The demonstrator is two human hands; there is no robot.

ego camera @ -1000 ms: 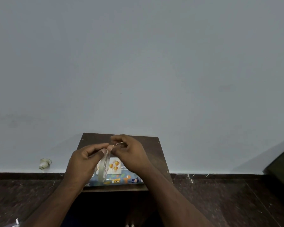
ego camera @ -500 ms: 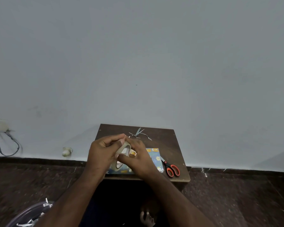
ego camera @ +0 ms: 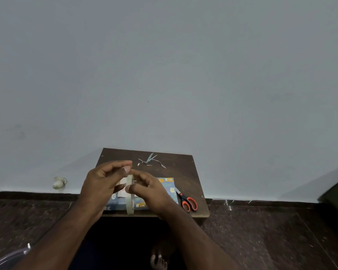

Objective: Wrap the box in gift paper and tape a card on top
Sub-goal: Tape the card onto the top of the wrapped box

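Two hands are working just above a small dark wooden counter point(ego camera: 183, 172) that is standing against a pale wall point(ego camera: 164, 65). The right hand point(ego camera: 151, 193) is holding a roll of clear tape point(ego camera: 130, 193) edge-on to the camera, its thumb and curled fingers pinching the ring near its upper part. The left hand point(ego camera: 101, 184) is hovering just beside the roll, its thumb and forefinger drawn together near the top of the ring; whether they are gripping a tape end is too fine to tell.

Under the hands, the box point(ego camera: 168, 189), wrapped in blue gift paper with small yellow and white figures, is lying flat on the near half of the counter. A pale card point(ego camera: 123, 187) is sitting on top of the box, mostly hidden behind the fingers and the roll.

Orange-handled scissors point(ego camera: 187, 201) are lying on the counter just beside the box's right edge, their blades pointing toward it. A few thin paper scraps point(ego camera: 150, 160) are lying near the counter's far edge, apart from the box.

Dark speckled floor point(ego camera: 261, 230) is surrounding the counter, and a bare foot point(ego camera: 158, 258) is showing below it. A small white fitting point(ego camera: 59, 182) is sitting at the foot of the wall to the left.
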